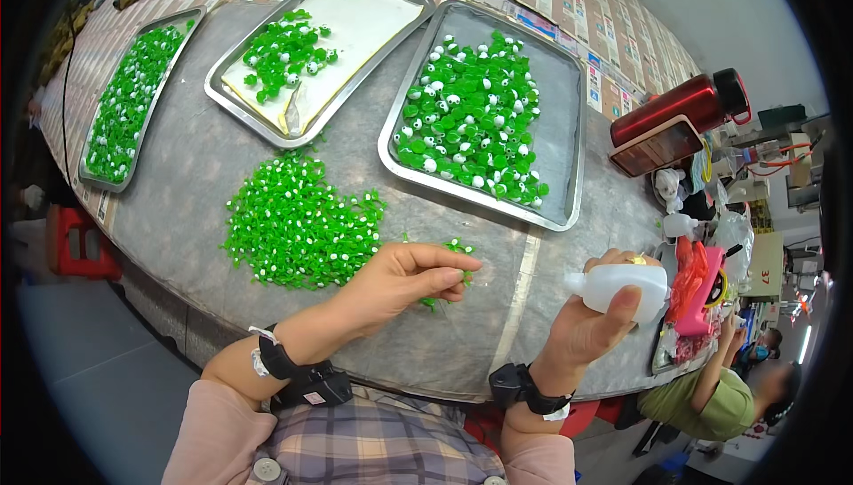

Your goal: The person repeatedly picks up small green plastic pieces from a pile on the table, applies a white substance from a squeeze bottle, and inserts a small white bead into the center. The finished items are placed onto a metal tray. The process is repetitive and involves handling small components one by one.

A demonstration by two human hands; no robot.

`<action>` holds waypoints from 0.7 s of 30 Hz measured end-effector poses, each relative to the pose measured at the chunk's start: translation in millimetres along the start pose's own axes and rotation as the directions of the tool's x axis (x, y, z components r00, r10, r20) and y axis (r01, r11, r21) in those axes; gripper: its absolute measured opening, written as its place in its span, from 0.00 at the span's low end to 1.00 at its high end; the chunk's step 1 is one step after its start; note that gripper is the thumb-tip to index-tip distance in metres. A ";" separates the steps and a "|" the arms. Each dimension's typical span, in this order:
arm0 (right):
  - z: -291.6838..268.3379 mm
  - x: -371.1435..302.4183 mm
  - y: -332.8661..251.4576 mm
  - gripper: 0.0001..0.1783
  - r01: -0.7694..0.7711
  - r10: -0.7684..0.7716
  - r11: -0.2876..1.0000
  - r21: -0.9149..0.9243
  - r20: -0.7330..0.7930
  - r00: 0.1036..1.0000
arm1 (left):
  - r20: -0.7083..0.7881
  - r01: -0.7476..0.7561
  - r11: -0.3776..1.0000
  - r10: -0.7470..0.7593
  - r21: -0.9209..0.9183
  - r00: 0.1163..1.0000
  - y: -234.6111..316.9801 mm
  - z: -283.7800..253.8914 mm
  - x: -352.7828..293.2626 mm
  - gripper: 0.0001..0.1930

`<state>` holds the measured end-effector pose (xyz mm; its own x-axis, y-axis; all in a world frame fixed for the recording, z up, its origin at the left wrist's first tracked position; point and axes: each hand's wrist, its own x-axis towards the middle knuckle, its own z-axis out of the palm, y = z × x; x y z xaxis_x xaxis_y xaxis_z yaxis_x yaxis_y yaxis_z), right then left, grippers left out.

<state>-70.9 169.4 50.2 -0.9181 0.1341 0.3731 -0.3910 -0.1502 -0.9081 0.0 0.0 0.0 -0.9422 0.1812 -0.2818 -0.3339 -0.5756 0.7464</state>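
Note:
My right hand (pixel 597 329) is wrapped round a white translucent squeeze bottle (pixel 626 288), which lies tilted on its side with its nozzle toward the left. My left hand (pixel 416 276) is closed in a pinch to the left of the bottle, thumb against forefinger. Whatever those fingertips hold is too small or hidden to make out. A few little green pieces (pixel 458 246) lie on the table around that hand. Just beyond my left wrist spreads a pile of small green pieces with white dots (pixel 293 223).
A metal tray (pixel 576 143) of green pieces with white-and-black balls stands ahead. Left of it are a paper-lined tray (pixel 378 27) and a narrow full tray (pixel 142 143). A red flask (pixel 671 107) and phone (pixel 657 145) stand at right. A person in green (pixel 711 405) sits beyond.

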 end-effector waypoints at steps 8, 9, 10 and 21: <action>11.3 -14.1 1.8 0.32 0.087 -0.090 0.995 -0.052 -0.050 0.995 | 0.016 0.115 0.980 -0.114 -0.160 0.993 6.1 -1.6 -4.4 0.09; 13.2 -16.9 1.2 0.33 0.109 -0.112 0.991 -0.082 -0.036 0.993 | 0.015 0.114 0.979 -0.113 -0.167 0.993 5.6 -1.7 -4.5 0.09; 15.4 -19.7 -0.4 0.34 0.130 -0.134 0.985 -0.111 -0.022 0.991 | 0.014 0.114 0.978 -0.113 -0.173 0.994 5.0 -1.7 -4.7 0.09; 14.2 -30.4 -3.8 0.32 0.252 -0.234 0.960 -0.126 0.138 0.962 | 0.038 0.136 0.968 -0.131 -0.209 0.991 3.6 -1.5 -4.7 0.08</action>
<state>-42.5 152.0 45.0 -0.8009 0.0296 0.5980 -0.5979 0.0131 -0.8015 3.3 -4.1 3.1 -0.8906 0.2849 -0.3544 -0.4460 -0.6995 0.5584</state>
